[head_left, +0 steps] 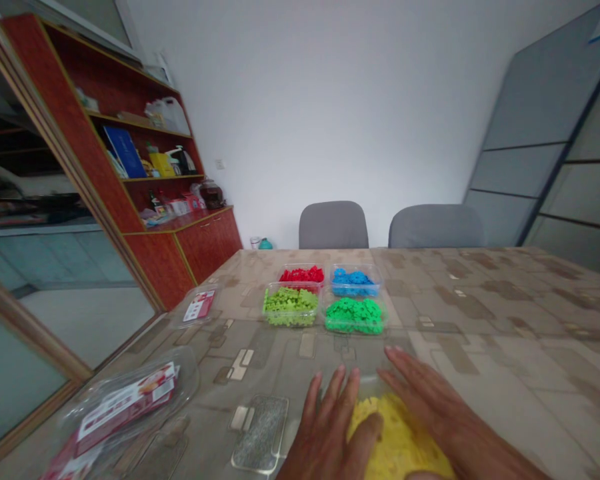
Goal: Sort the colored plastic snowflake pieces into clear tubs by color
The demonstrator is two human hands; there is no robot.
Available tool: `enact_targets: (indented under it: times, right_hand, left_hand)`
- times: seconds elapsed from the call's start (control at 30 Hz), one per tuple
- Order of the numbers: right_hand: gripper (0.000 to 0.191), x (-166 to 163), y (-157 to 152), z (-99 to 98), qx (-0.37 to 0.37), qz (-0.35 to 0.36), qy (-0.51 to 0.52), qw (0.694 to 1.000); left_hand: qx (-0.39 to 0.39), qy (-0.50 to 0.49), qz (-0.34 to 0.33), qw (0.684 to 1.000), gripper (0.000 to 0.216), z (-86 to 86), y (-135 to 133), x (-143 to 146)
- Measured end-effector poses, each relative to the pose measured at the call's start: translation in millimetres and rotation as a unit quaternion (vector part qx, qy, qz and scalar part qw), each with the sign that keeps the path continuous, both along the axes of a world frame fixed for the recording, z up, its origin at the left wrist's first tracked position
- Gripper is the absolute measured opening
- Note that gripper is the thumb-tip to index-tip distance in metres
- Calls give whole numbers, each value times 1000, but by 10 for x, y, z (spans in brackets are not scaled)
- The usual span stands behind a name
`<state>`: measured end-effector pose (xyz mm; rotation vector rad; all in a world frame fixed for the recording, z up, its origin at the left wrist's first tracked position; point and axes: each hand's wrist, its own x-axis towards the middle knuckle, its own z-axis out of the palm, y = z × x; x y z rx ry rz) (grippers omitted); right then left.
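A clear plastic box full of yellow pieces [395, 433] stands at the near edge of the view, partly covered by my hands. My left hand [330, 427] lies along its left side, fingers stretched forward and apart, the thumb over the yellow pieces. On the other side, my right hand [435, 407] reaches across the right edge with its fingers extended. Both hands appear to touch the box or its contents; neither is visibly wrapped round anything. Beyond them are clear boxes of green pieces [355, 315], lime pieces [291, 305], red pieces [303, 275] and blue pieces [354, 283].
Clear plastic lids with red-and-white labels [125, 407] overlap at the left, and another labelled lid [199, 307] lies farther back. The patterned tablecloth [480, 320] covers the table. Two grey chairs [333, 225] stand behind it; a red-brown shelf unit [180, 220] is at left.
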<state>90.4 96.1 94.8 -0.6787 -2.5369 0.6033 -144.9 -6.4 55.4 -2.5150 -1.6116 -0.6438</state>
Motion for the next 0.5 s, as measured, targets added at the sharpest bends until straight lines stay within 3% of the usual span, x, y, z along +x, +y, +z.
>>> enact_targets:
  times: [0.27, 0.5]
  right_hand:
    - [79, -71, -101, -7, -5, 21, 11, 1000]
    - [60, -49, 245, -425, 11, 55, -35, 998]
  left_hand:
    - [41, 47, 24, 998, 38, -265, 95, 200]
    - [21, 68, 35, 997, 39, -187, 147, 157]
